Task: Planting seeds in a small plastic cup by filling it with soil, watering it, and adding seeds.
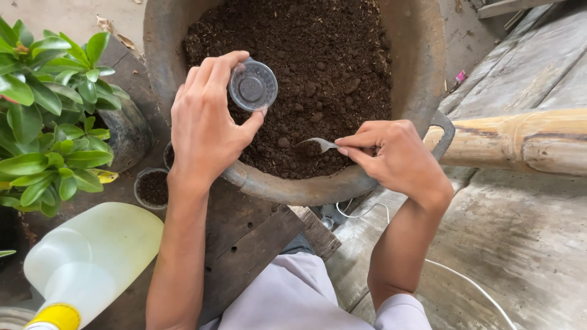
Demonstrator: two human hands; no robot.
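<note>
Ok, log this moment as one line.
left hand: holds cup | right hand: holds spoon | both over soil in basin

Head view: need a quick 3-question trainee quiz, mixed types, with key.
1. True or false: the left hand holds a small clear plastic cup over the dark soil in the large grey metal basin.
2. What does the right hand hold? A) silver metal spoon B) scissors C) brush
3. Fill in: beside the green leafy potted plant, a small cup of soil stands on the dark wooden ____.

Key: 1 true; 2 A; 3 planks
</note>
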